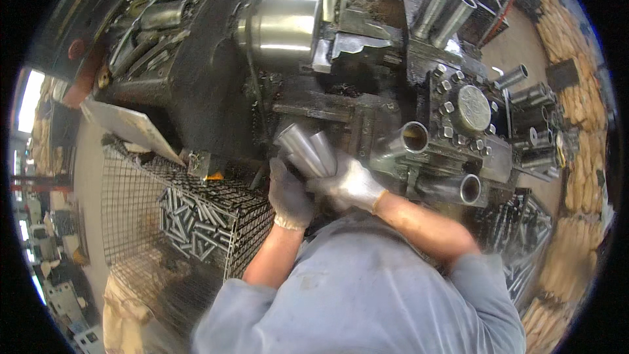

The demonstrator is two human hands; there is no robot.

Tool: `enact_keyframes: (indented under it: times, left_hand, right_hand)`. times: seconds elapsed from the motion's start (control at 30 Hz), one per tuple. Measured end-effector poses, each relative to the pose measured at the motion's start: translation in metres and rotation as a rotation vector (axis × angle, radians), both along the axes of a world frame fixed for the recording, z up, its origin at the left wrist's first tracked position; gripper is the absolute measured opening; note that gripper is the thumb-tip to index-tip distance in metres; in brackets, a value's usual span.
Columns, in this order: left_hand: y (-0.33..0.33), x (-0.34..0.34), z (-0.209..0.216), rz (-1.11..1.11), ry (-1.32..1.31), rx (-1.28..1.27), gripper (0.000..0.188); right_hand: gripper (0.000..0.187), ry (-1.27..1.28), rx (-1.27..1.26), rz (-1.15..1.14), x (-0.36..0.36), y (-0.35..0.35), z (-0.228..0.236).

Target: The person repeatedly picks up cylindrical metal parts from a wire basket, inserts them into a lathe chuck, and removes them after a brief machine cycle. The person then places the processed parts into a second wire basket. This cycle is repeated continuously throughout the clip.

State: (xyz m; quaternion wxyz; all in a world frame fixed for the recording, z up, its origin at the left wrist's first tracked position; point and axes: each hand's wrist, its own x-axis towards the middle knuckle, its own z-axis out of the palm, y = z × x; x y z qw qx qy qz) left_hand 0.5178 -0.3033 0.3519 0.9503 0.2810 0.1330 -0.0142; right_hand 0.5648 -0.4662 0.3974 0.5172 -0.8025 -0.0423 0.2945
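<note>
Pretty packed workshop, with a big dark machine right up against the person working. Middle of it all is a little bundle of shiny metal tubes, held in front of the chest, tilted so the far ends lean up and to the left. The right hand, in a pale glove, has its fingers curled round the near end, so it's gripping the bundle; that forearm cuts in at a slant from the right, elbow out wide. Left hand is in a greyer glove, thumb up beside the tubes, forearm coming up steeply from below. Its fingers are mostly hidden, so can't tell if they're properly closed. Both hands sit close together at the bundle's lower end. Just right of them, two wider pipes poke out near a bolted block. Further up there's a shiny metal cylinder. Down on the left, a wire basket holds a heap of short metal pieces.
</note>
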Motion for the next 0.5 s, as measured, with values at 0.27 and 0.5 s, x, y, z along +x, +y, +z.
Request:
enact_keyframes:
  times: [0.27,0.5]
  left_hand:
    - [-0.023,0.042,0.069,-0.232,-0.488,-0.064,0.094]
    - [-0.096,0.166,-0.002,-0.848,-0.571,1.551,0.046]
  right_hand:
    - [0.089,-0.219,-0.132,-0.036,-0.038,-0.053,0.111]
    - [0.081,-1.134,-0.270,0.132,0.056,-0.140,0.197]
